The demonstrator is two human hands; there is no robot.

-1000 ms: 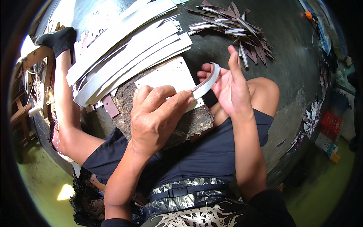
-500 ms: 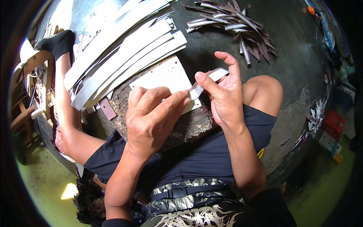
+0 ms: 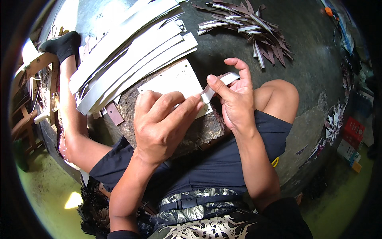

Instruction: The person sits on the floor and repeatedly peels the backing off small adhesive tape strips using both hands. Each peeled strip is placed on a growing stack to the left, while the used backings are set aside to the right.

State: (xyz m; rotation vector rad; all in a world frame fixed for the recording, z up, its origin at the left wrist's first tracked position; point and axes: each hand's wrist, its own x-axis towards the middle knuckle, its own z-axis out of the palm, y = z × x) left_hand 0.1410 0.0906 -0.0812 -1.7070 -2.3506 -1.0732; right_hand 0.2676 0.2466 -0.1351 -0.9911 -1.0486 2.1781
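Note:
A narrow strip (image 3: 228, 78), white on its upper face and bent along its length, runs between my two hands. The fingertips of my left hand (image 3: 161, 121) are closed together on the strip's left end. My right hand (image 3: 238, 99) pinches it farther along under the thumb, while the index finger is raised and curved. Below the strip, a white board (image 3: 185, 77) with small dark holes and specks lies on a rough brown block (image 3: 207, 129) between my legs. My left hand covers the board's near-left part.
Long white strips (image 3: 135, 59) are stacked loosely beyond the block, to the left. At the far right lies a heap of short brown and white strips (image 3: 260, 30). A brown piece with holes (image 3: 114, 114) rests against the block's left side. Wooden framework (image 3: 49, 79) stands left of my leg.
My right index finger has dipped slightly. Both hands keep their hold on the strip in nearly the same place.

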